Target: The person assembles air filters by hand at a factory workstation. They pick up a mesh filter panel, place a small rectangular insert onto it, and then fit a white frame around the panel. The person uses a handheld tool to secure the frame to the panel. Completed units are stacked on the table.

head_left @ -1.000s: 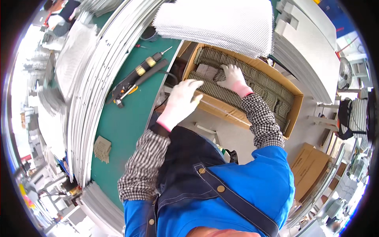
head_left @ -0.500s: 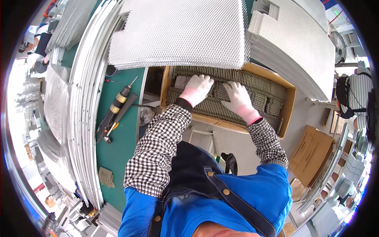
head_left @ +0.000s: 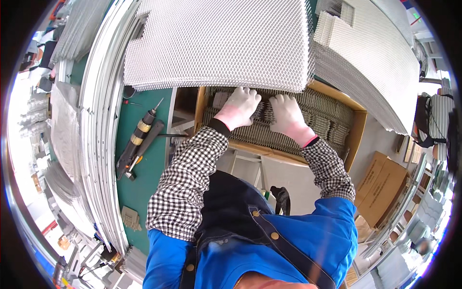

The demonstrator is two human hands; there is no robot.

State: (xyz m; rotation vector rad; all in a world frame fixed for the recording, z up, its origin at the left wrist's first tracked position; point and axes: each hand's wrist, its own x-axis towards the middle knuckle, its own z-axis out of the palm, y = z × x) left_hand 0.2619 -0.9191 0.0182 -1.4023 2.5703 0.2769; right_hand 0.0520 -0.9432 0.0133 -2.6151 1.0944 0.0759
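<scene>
Both my hands, in white gloves with pink cuffs, reach into an open cardboard box (head_left: pixel 356 139) packed with rows of thin grey metal pieces (head_left: pixel 332 129). My left hand (head_left: pixel 239 108) has its fingers curled down at the far row, close under the mesh edge. Beside it, my right hand (head_left: pixel 288 115) bends its fingers over the same row. A short run of the pieces shows between the two hands, apparently gripped from both ends; the fingertips are hidden. A stack of silver expanded-mesh sheets (head_left: pixel 221 45) overhangs the far side of the box.
On the green tabletop (head_left: pixel 149 192) at left lie an electric screwdriver (head_left: pixel 139 135) and a small stack of flat pieces (head_left: pixel 130 217). Long metal panels (head_left: pixel 96 130) stand further left. Another mesh stack (head_left: pixel 370 62) sits far right, above a closed carton (head_left: pixel 382 188). A person (head_left: pixel 440 123) is at the right edge.
My fingers have curled further down into the pieces, and my right hand has shifted slightly toward the left. The view has moved a little, so the mesh sheets look nearer.
</scene>
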